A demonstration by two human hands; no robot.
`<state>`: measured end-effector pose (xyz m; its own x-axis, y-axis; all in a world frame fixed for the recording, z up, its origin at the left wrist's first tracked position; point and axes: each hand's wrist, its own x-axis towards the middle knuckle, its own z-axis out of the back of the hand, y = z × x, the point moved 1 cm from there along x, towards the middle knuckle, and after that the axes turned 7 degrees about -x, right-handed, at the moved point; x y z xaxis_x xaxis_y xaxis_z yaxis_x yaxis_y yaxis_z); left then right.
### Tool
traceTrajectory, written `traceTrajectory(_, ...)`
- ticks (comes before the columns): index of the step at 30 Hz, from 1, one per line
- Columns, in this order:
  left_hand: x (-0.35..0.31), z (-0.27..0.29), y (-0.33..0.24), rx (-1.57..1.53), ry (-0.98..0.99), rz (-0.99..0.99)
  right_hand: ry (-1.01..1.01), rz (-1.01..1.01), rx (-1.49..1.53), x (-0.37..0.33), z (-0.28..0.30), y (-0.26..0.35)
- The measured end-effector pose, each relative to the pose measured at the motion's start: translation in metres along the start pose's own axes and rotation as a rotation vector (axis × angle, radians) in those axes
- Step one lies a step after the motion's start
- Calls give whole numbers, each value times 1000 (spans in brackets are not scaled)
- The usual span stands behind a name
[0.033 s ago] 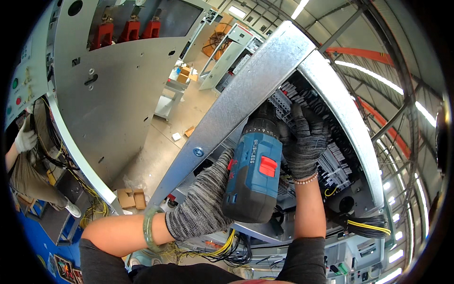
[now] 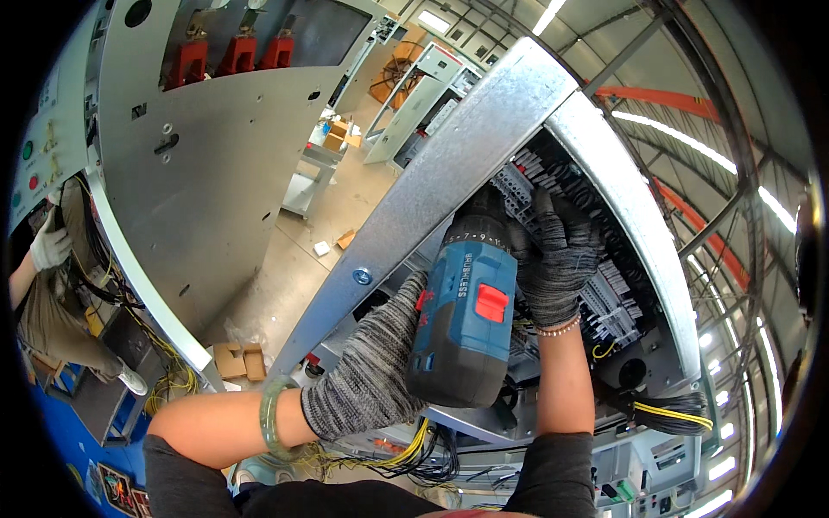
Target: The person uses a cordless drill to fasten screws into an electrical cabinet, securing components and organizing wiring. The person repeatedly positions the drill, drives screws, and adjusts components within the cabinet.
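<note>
— What's that one got in the left hand (image 2: 371, 363)?

— A blue cordless drill (image 2: 466, 315) with a red switch on its side. The gloved fingers are wrapped round the grip, clamped tight on it. The grey knit glove covers the whole hand, and there's a green bangle (image 2: 272, 419) on that wrist.

— Where's the drill pointing?

— Up and away from the body, its black nose pushed in among the grey terminal blocks (image 2: 604, 293) inside the open cabinet (image 2: 604, 164). The tip itself is hidden behind the chuck, so I can't tell what it's touching.

— And the right hand (image 2: 557, 259)?

— Gloved as well, just beside the drill's nose, up against the terminal rows. The fingers are curled together over the blocks; whether they grip anything I cannot tell. A thin bead bracelet (image 2: 557, 328) sits at that wrist.

— What's round about?

— A long galvanised metal rail (image 2: 449, 173) runs slantwise just left of the drill, with a bolt (image 2: 363, 276) in it. Yellow and black wires (image 2: 673, 414) hang in a bundle at the lower right of the cabinet. Off to the left there's a big grey panel (image 2: 216, 173) with red parts (image 2: 233, 56) near its top, and another person's white-gloved hand (image 2: 47, 246) at its edge. Cardboard scraps (image 2: 242, 358) lie on the floor beneath.
</note>
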<state>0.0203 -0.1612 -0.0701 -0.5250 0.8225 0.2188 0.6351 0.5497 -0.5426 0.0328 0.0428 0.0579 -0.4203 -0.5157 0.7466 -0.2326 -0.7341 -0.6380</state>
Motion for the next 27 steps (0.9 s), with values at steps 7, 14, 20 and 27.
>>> traceTrajectory(7, -20, 0, 3, 775, 22, -302, -17, 28, -28, -2, -2, -1)
traceTrajectory(14, -18, -13, -12, 336, -20, -104, -11, 0, 14, -10, -11, -7)
traceTrajectory(20, -22, -5, -15, 566, 69, -193, -62, 29, -7, -6, -9, -4)
traceTrajectory(27, -23, -5, -16, 545, 5, -153, 6, -11, 10, -7, -8, -5)
